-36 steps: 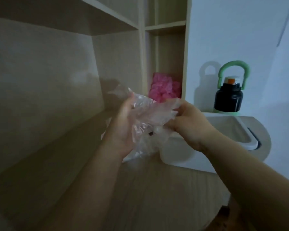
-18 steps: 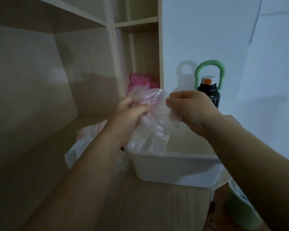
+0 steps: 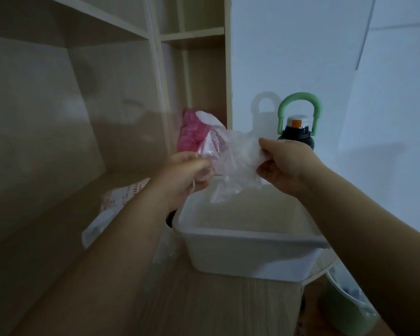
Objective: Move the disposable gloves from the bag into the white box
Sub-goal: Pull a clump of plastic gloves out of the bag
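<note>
The clear disposable gloves (image 3: 235, 161) hang crumpled over the white box (image 3: 247, 235), pinched between the left hand (image 3: 187, 175) and the right hand (image 3: 286, 166), both with fingers curled on the plastic. The bag (image 3: 120, 198) lies left of the box on the surface (image 3: 204, 304). Behind are a pink bundle (image 3: 189, 134) in the shelf and a black bottle (image 3: 297, 133). A green bin (image 3: 344, 309) sits below the surface's right edge.
</note>
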A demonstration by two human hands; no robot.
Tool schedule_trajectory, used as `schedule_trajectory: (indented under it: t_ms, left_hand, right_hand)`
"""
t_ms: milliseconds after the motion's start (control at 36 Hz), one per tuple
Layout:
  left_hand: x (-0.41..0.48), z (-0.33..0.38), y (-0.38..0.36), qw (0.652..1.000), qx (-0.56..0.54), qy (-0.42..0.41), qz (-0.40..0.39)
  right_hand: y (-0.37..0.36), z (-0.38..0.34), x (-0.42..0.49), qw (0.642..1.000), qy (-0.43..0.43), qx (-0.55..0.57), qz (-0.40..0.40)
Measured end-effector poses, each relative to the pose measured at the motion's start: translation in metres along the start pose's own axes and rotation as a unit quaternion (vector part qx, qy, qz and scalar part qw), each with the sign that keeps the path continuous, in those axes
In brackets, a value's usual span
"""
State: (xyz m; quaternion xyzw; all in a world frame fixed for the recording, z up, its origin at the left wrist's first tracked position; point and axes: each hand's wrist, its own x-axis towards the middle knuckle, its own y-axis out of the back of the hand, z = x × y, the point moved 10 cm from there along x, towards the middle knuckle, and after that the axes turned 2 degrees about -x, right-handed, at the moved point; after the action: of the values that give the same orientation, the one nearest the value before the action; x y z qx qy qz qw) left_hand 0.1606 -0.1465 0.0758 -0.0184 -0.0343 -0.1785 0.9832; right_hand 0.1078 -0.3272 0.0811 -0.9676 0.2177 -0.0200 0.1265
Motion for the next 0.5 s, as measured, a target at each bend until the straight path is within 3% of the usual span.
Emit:
schedule_trajectory:
  t_ms: [83, 194, 333, 417, 500]
  left_hand:
    - [0.006, -0.005, 0.013, 0.998, -0.042, 0.02, 0.033]
    - [0.009, -0.003, 0.03, 0.996, -0.013, 0.021, 0.087]
    - [0.01, 0.004, 0.049, 0.983, 0.075, 0.009, 0.166]
    - [0.0, 0.033, 0.058, 0.942, 0.18, -0.129, 0.254]
    - [-0.019, 0.064, 0.027, 0.907, 0.222, -0.301, 0.193]
  right_hand:
    - [0.015, -0.002, 0.001, 0.999, 0.01, -0.014, 0.049]
    - [0.035, -0.013, -0.001, 0.983, 0.048, -0.131, 0.12]
    - [0.034, -0.006, 0.0, 0.988, 0.0, -0.125, 0.093]
    - [0.035, 0.003, 0.003, 0.974, -0.02, -0.212, 0.082]
    - [0.039, 0.005, 0.007, 0.924, 0.003, -0.371, 0.089]
